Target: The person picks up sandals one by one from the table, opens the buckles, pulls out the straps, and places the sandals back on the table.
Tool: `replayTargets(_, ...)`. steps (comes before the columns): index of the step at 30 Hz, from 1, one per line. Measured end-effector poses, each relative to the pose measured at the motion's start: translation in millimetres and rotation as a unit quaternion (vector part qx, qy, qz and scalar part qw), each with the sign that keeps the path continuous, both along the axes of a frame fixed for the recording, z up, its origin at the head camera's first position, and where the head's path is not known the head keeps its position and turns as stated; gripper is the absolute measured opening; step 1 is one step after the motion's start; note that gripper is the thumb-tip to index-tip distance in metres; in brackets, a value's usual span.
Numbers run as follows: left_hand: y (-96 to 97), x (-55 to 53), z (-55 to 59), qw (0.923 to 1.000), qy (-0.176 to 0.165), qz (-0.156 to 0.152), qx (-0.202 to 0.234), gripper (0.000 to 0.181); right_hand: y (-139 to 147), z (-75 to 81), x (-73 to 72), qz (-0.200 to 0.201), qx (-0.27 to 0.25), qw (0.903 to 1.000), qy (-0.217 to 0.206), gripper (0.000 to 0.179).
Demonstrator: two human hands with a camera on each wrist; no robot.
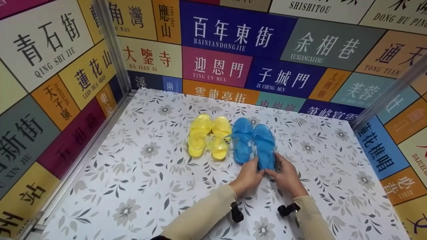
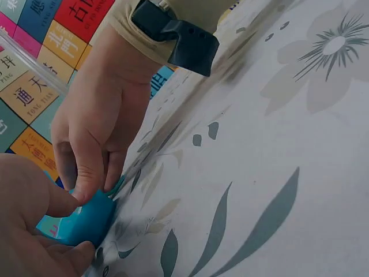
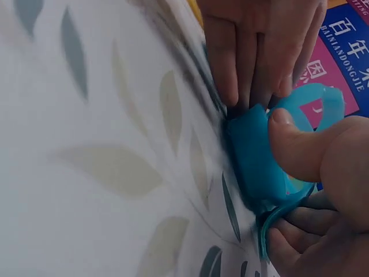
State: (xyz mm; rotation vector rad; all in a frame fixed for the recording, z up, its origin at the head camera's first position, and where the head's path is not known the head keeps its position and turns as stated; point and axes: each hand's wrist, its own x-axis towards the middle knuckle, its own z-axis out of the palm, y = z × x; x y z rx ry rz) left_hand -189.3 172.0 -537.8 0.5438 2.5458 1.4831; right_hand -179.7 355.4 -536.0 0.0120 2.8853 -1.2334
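Both hands are at the near end of the right-hand blue sandal (image 1: 266, 150), which lies with its toe end away from me. My left hand (image 1: 248, 176) holds it from the left side, and my right hand (image 1: 287, 176) grips it from the right. In the right wrist view, the right thumb (image 3: 297, 144) lies over the blue plastic while other fingers curl low by the cloth. The second blue sandal (image 1: 242, 143) sits just left of it, a thin strap sticking out sideways. Further left, two yellow sandals (image 1: 196, 146) lie side by side, toe ends also pointing away.
A white cloth with grey flowers and leaves (image 1: 133, 173) covers the table. Walls with coloured street-name panels (image 1: 233, 36) stand behind and at both sides. A metal post (image 1: 118, 50) rises at the back left corner. Black bands (image 1: 237, 212) are on both wrists.
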Motion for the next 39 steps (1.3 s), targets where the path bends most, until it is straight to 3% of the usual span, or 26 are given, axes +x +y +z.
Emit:
replayTargets(9,-2.1,2.3,-6.4,0.9997,0.015,-0.017,-0.008,0.067,-4.3,-5.9,7.1,-0.023,-0.018,0.9991,0.032,0.081)
replayTargets(16,-13.0,7.8,2.7,0.9976,0.054,-0.041,-0.013,0.068,-8.8,-1.3,19.4,-0.029,-0.007,0.9972,0.068,0.080)
replayTargets(19,-17.4,13.5,6.3,0.9964,0.065,-0.051,-0.018,0.066,-10.8,0.3,29.3,-0.028,-0.017,0.9975,0.063,0.080)
replayTargets(23,-24.2,22.3,8.3,0.9962,0.055,-0.062,-0.028,0.061,-15.3,0.1,41.0,-0.024,-0.041,0.9981,0.039,0.080)
replayTargets(29,-34.5,29.9,6.0,0.9947,0.063,-0.069,-0.042,0.053,-22.6,-1.8,51.0,-0.030,-0.028,0.9989,0.022,0.083)
replayTargets(35,-42.9,28.9,6.6,0.9938,0.058,-0.082,-0.048,0.058,-22.0,-2.0,54.5,-0.016,0.004,0.9994,0.029,0.086)
replayTargets(39,-49.8,21.9,7.4,0.9905,0.091,-0.084,-0.060,0.051,-14.5,-1.6,55.2,-0.004,0.005,0.9996,0.029,0.075)
